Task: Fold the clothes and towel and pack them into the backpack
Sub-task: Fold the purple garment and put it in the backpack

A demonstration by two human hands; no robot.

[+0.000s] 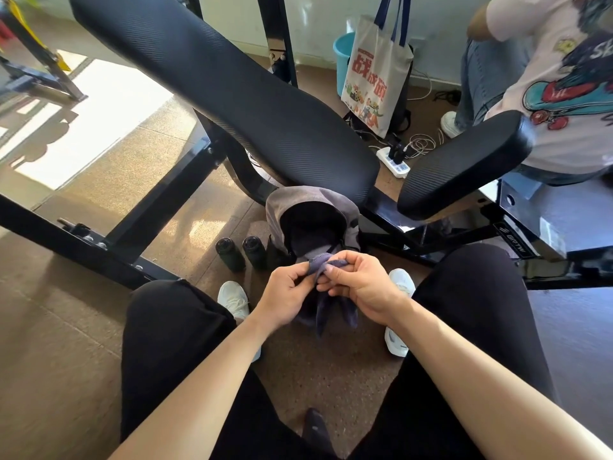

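Observation:
A grey backpack (pixel 285 207) stands open on the floor between my knees and the bench, its dark inside showing. Just in front of its mouth I hold a blue-grey towel (pixel 335 313) that hangs down bunched between my legs. My left hand (pixel 287 295) pinches the towel's top edge from the left. My right hand (pixel 360 282) pinches the same edge from the right, the fingertips of both hands almost touching. A dark piece of cloth (pixel 315 429) lies on my lap at the bottom edge.
Two black bottles (pixel 240 252) stand left of the backpack. A black padded bench (pixel 232 94) slants overhead, a second pad (pixel 464 164) to the right. A tote bag (pixel 374 78), power strip (pixel 393 162) and a seated person (pixel 547 78) are behind.

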